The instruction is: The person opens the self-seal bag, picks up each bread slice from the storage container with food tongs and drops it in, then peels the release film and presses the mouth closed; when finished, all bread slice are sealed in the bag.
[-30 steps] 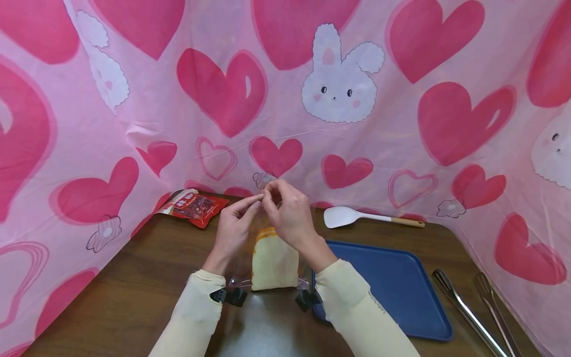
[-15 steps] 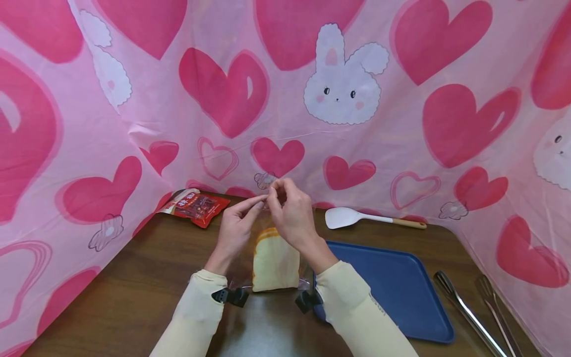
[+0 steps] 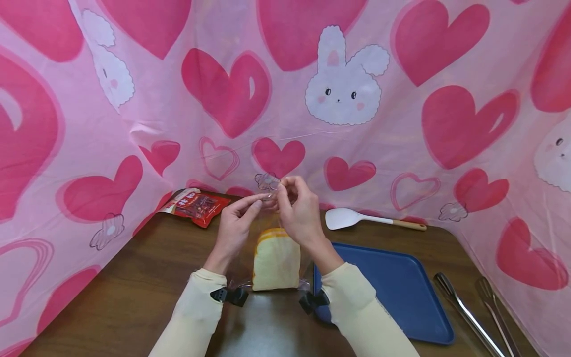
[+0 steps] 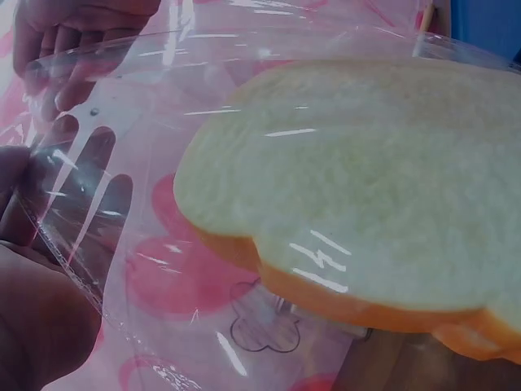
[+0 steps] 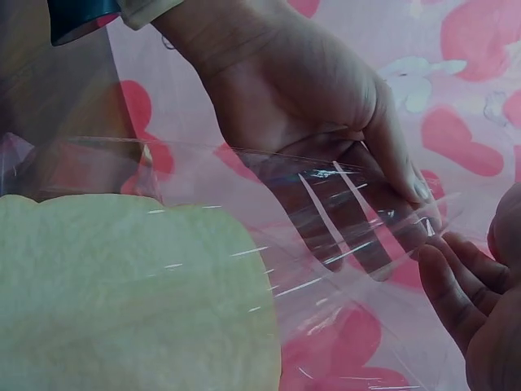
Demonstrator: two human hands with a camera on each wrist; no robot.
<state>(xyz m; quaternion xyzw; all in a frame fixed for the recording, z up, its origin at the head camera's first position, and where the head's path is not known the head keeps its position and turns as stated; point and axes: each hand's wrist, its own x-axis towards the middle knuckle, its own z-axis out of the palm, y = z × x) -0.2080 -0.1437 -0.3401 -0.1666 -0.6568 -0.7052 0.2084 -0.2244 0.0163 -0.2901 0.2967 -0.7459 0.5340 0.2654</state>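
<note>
Upright in the middle of the head view stands sliced bread (image 3: 276,260), pale with an orange-brown crust. A clear plastic bag (image 5: 350,301) surrounds it. My left hand (image 3: 234,223) pinches the bag's top edge between thumb and forefinger, above and left of the bread. Opposite it, my right hand (image 3: 301,208) pinches the same edge with its fingertips, a small gap away. In the left wrist view the left hand's other fingers (image 4: 110,204) lie straight behind the film, and the bread fills the right side.
A blue tray (image 3: 383,292) lies to the right, with metal tongs (image 3: 468,312) and another metal utensil (image 3: 495,312) beyond. A white spatula (image 3: 343,218) lies at the back, a red snack packet (image 3: 200,206) at the back left. Pink cloth walls enclose the table.
My right hand has shifted slightly right and up, away from the left fingertips, and the film now shows between them. My left hand and the bread stay nearly in place.
</note>
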